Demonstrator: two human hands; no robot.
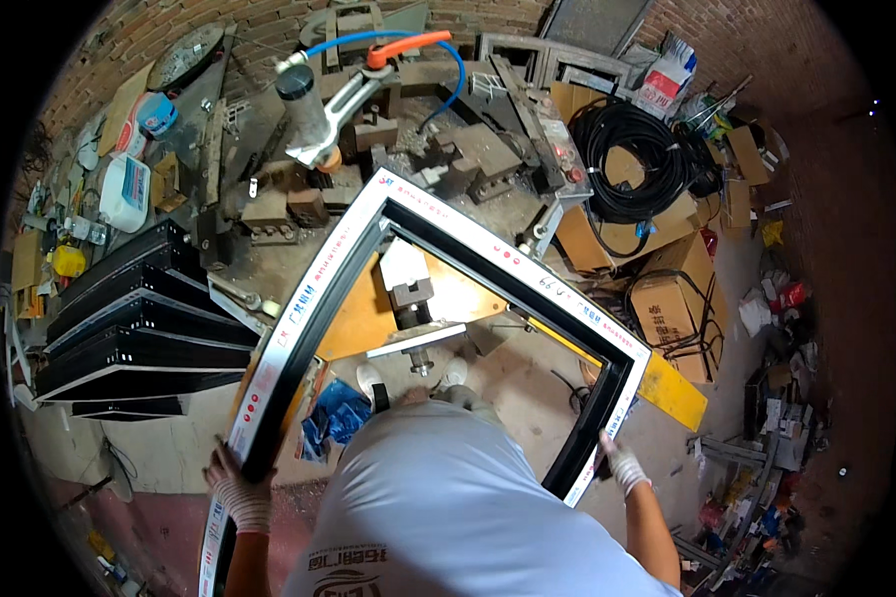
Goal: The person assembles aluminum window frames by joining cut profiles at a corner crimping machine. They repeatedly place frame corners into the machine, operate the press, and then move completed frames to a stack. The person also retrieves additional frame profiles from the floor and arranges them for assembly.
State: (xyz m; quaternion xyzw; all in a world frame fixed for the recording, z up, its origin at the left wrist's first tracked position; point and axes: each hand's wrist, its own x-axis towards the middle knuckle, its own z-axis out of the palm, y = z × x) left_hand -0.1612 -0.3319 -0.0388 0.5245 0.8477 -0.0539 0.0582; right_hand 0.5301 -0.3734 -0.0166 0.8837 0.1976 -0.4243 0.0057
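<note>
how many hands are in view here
2. The left hand is on the left bar of the frame, and the right hand is on its right bar. Some fingers are hidden, but no other hands show.

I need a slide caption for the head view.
Left hand and right hand hold a white-faced frame by opposite sides near a machine.

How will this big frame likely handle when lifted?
The frame is probably stiff, its rails meeting at tight-looking corners. Its open middle suggests it's fairly light for its size. It may tip forward, since much of it extends beyond the left hand and right hand.
</note>
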